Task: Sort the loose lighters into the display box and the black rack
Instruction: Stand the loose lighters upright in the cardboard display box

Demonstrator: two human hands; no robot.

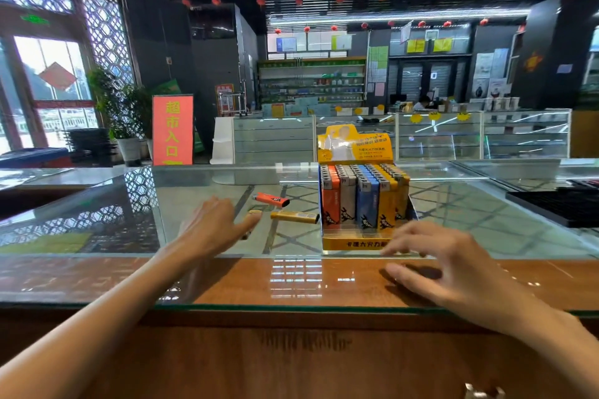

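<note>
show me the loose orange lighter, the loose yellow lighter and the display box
orange lighter (pixel 271 199): head view, middle of its body
yellow lighter (pixel 293 216): head view, middle of its body
display box (pixel 345 243): head view, its yellow front wall

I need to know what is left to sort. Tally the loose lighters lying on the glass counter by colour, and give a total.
orange lighter: 1
yellow lighter: 1
Total: 2 in plain view. A yellow tip at the fingers of the left hand may be a third lighter, but it is too hidden to count.
</note>
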